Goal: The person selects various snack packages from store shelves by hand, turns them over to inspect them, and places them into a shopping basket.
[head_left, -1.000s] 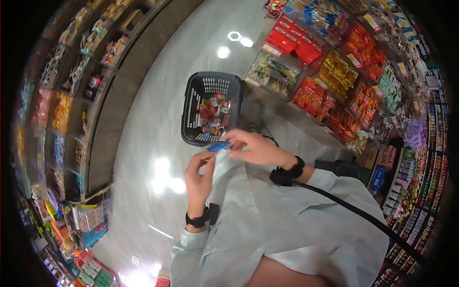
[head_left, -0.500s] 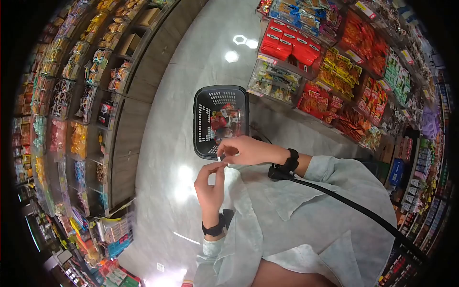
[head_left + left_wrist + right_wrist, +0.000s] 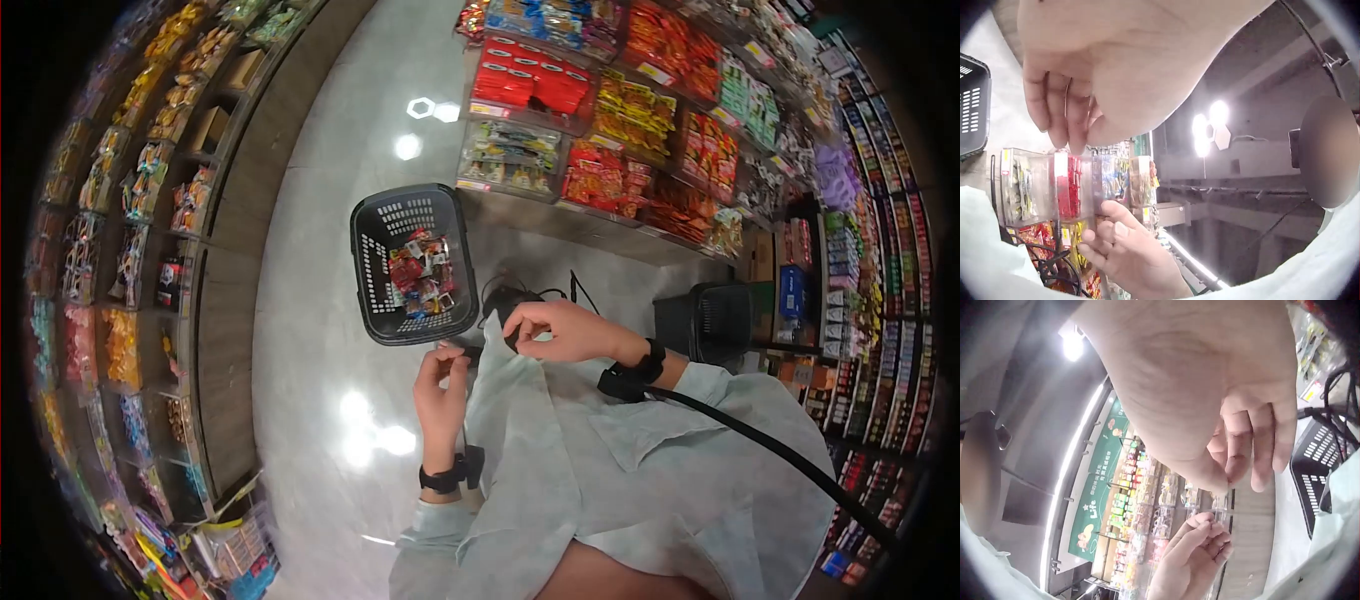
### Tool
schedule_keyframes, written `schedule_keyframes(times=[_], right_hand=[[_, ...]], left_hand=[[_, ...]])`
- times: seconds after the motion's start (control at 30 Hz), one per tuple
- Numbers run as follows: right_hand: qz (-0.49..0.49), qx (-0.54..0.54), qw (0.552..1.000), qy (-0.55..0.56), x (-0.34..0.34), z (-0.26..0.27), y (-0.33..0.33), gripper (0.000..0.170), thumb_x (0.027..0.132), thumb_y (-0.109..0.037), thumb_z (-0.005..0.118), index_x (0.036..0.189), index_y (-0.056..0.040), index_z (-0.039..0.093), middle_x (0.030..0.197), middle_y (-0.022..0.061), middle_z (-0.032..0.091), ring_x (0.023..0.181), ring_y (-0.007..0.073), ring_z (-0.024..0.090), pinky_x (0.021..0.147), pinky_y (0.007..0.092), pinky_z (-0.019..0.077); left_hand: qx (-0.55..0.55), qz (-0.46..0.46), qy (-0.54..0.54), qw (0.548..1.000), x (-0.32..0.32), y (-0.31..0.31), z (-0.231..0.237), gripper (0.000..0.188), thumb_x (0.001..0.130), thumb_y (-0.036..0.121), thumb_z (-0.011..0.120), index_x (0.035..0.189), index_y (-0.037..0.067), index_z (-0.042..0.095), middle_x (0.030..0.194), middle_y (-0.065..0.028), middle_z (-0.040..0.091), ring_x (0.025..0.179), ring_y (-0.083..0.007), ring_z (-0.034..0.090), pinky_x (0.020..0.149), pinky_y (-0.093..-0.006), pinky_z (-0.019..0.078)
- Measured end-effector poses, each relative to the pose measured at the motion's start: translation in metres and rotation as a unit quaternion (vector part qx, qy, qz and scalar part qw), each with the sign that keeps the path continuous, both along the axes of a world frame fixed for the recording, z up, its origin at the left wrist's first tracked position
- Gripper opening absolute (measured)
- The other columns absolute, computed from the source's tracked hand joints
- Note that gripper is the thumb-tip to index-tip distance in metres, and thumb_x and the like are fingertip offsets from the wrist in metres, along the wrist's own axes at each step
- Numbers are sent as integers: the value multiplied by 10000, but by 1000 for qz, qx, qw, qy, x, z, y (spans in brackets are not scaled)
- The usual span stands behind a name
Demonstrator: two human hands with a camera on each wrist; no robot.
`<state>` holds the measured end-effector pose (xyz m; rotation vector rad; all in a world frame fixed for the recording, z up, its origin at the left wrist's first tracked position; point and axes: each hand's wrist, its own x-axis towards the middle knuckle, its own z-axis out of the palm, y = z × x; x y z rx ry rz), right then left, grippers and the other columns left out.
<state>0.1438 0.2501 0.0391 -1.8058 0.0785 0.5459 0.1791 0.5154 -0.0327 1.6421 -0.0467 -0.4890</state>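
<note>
The left hand (image 3: 440, 400) is raised at the front of the body, its thumb and index tips close together. A small dark patch shows beside these fingertips in the head view; I cannot tell what it is. In the left wrist view the fingers of this hand (image 3: 1063, 115) are loosely bent, with no item visible in them. Across a small gap to the right, the right hand (image 3: 565, 332) hangs loosely curled with nothing visible in it. A black basket (image 3: 362, 285) on the floor, beyond the left hand, contains several small colourful packets (image 3: 425, 268).
Shelves of packaged snacks (image 3: 125, 345) line the left side. Bins of red packets (image 3: 530, 80) and other sweets stand ahead on the right. Another dark basket (image 3: 735, 325) and a blue box (image 3: 793, 290) are at the right. A black cable (image 3: 770, 450) crosses the sleeve.
The blue packet held between the hands a second ago is no longer visible there. The hands have moved apart, the right one to the right. The head view has shifted.
</note>
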Motion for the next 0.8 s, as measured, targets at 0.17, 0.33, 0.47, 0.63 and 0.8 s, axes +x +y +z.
schedule_keyframes(times=[0.17, 0.33, 0.47, 0.63, 0.8], right_hand=[[-69, 28, 996, -40, -32, -11, -29, 239, 1000, -120, 703, 1221, -31, 683, 1058, 94, 776, 1004, 192, 763, 930, 330, 591], [-95, 32, 993, -65, -53, -13, -79, 200, 1029, -98, 692, 1210, -12, 684, 1096, 74, 751, 1042, 150, 724, 925, 307, 575], [-137, 37, 987, -76, -85, -28, -138, 208, 1030, -95, 688, 1221, -12, 684, 1104, 73, 749, 1033, 147, 721, 916, 302, 567], [-222, 78, 970, -56, -143, -58, -210, 213, 1028, -94, 689, 1226, -18, 682, 1100, 60, 746, 1022, 133, 706, 912, 300, 557], [-290, 105, 951, 12, -176, -56, -267, 215, 1030, -105, 694, 1228, -23, 676, 1090, 50, 731, 1024, 128, 686, 918, 299, 553]], left_hand=[[23, -63, -70, 995, 9, -24, 37, 101, 1029, 58, 674, 1115, 8, 692, 981, -48, 744, 912, -119, 692, 857, -279, 541], [29, -4, -54, 998, -5, -63, 28, 104, 1013, 84, 693, 1079, 4, 706, 952, -49, 749, 878, -134, 691, 853, -296, 543], [17, -37, -33, 999, -39, -128, 5, 92, 1015, 87, 691, 1067, 11, 696, 975, -45, 743, 899, -124, 693, 837, -287, 540], [83, -167, -86, 979, -67, -237, 33, 119, 1002, 58, 693, 1109, 7, 707, 981, -89, 762, 881, -163, 733, 807, -307, 563], [85, -267, -157, 947, -71, -321, 71, 125, 990, 61, 698, 1096, -3, 710, 978, -145, 752, 894, -263, 761, 819, -353, 576]])
